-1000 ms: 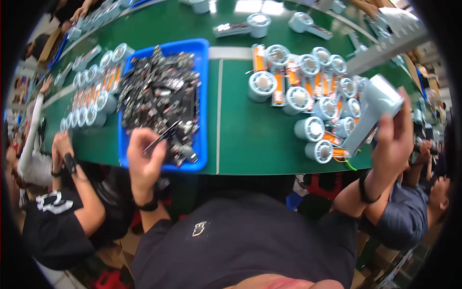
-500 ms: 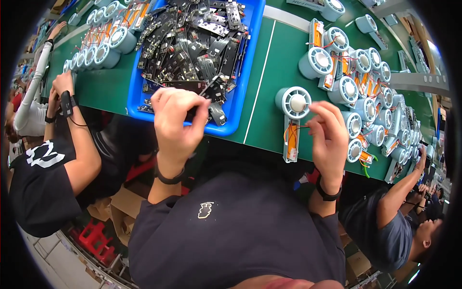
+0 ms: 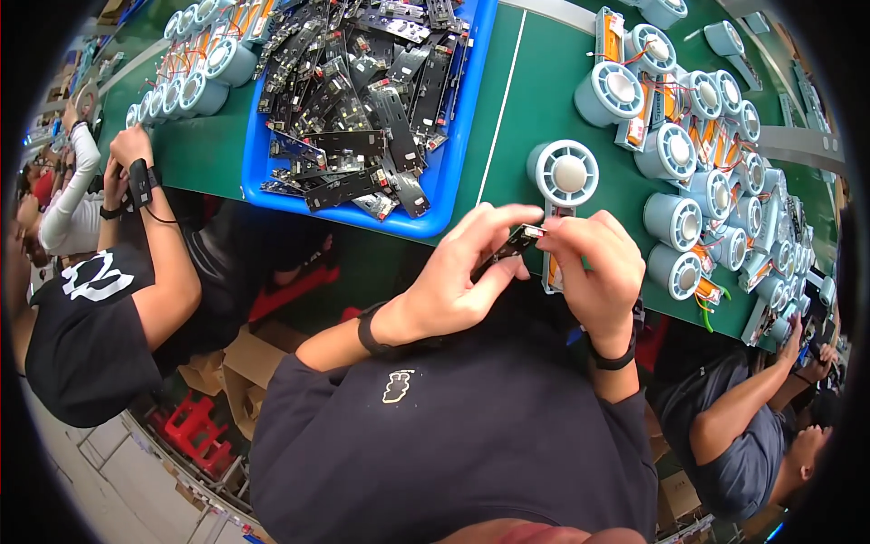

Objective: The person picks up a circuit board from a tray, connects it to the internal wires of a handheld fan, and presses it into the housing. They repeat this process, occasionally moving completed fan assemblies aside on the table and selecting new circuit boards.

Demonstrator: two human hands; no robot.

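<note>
Between my two hands is a narrow black circuit board (image 3: 517,245), held above the table's near edge. My left hand (image 3: 458,272) is closed around it with thumb and fingers. The fingertips of my right hand (image 3: 594,263) pinch at the board's light-coloured end; whether they also hold a wire is too small to tell. Just beyond them lies a pale blue handheld fan (image 3: 568,172), its round head away from me and its handle partly hidden behind my right hand. To the left, a blue tray (image 3: 438,213) holds a heap of similar black boards (image 3: 362,109).
Many pale blue fans with orange parts and wires (image 3: 666,150) crowd the right side of the green table (image 3: 503,172). More fans (image 3: 204,91) stand in rows at the far left. Co-workers sit on both sides, one arm (image 3: 163,218) at left. A red stool (image 3: 195,431) stands below.
My left hand has come from the tray's near edge to the right, bringing a black board to my right hand. The right hand has moved slightly nearer me, its fingers now at the board.
</note>
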